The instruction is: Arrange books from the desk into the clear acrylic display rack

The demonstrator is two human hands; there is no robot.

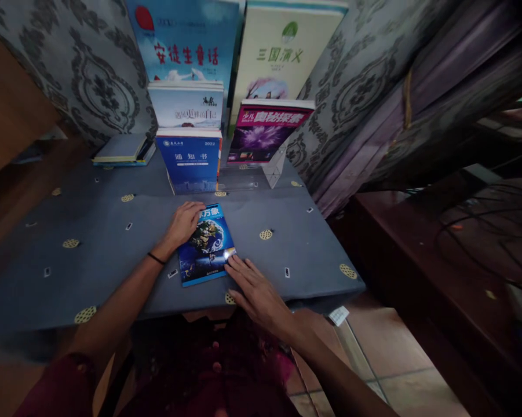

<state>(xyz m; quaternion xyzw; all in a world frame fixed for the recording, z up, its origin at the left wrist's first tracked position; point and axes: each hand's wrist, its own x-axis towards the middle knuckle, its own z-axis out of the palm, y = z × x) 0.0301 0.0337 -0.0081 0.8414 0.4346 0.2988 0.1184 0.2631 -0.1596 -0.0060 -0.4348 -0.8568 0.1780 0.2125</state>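
Observation:
A blue book [207, 249] with a globe on its cover lies flat near the front of the table. My left hand [186, 223] rests on its upper left edge, fingers stretched and covering part of the title. At the lower right edge of the same book, my right hand [254, 284] lies with its fingertips on the cover, fingers extended. Neither hand is wrapped around anything. Just behind the book stands a blue booklet [193, 162] marked 2022, and a purple and magenta book [269, 132] is propped to its right.
Behind them stand a white book [186, 107], a tall blue book [182, 35] and a cream book [282, 43]. A small stack of books [121, 149] lies at the back left. Patterned cloth [91, 231] covers the table. Cables [478, 231] lie over a dark red surface at the right.

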